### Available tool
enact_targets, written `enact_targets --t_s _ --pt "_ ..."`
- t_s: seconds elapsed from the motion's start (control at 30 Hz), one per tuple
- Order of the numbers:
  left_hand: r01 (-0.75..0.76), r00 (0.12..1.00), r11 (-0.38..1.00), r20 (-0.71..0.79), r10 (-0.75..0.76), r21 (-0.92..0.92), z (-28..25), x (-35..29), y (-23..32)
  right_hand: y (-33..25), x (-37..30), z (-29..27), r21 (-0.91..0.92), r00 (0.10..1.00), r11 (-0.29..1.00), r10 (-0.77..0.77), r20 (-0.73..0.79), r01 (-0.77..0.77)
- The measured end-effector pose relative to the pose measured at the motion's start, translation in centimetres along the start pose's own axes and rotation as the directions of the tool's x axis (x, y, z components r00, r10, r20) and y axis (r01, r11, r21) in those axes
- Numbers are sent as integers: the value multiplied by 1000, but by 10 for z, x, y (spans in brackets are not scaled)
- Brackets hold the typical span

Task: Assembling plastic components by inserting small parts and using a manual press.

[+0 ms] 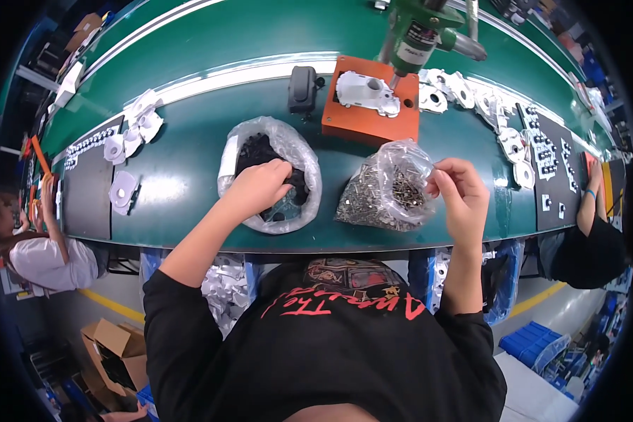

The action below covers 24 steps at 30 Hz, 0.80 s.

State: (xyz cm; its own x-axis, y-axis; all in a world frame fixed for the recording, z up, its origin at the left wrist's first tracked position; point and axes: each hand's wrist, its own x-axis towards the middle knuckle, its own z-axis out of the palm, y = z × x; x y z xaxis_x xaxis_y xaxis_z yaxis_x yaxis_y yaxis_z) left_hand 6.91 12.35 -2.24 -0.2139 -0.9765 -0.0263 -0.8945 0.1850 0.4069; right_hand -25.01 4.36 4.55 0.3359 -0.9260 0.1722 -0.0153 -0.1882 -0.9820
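Note:
My left hand (259, 186) is over a clear plastic bag (306, 155) of small black parts (257, 149), its fingers curled in toward the thumb. Whatever they hold is hidden. At the right rim of a second clear bag (408, 151), filled with metal screws (404, 190), my right hand (461, 193) is closed in a pinch. Anything between those fingertips is too small to make out. Beyond the bags, a white metal casting (366, 95) lies on an orange block fixture (337, 130), under the tip of a green press-like machine (418, 42).
A dark grey box-shaped device (302, 90) stands left of the fixture. White castings (513, 148) line the right side; others (123, 190) lie left. Dark mats (91, 186) with small parts flank the green bench. Co-workers (46, 253) sit at both sides.

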Motion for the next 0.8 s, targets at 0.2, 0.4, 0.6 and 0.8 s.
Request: enact_targets --t_s 0.2,0.4,0.6,0.8 --pt "80 993 997 -82 -80 -4 -6 0 -4 8 5 -21 39 995 995 -95 -6 95" --pt "223 964 950 -95 -248 -217 -25 2 4 14 13 -22 90 989 987 -130 -63 136" --pt "258 935 743 -33 -352 -618 -52 41 7 22 13 -28 159 989 978 -127 -71 137" --pt "61 988 806 -79 -133 -589 -86 143 33 17 7 -46 80 971 980 -168 -172 184"
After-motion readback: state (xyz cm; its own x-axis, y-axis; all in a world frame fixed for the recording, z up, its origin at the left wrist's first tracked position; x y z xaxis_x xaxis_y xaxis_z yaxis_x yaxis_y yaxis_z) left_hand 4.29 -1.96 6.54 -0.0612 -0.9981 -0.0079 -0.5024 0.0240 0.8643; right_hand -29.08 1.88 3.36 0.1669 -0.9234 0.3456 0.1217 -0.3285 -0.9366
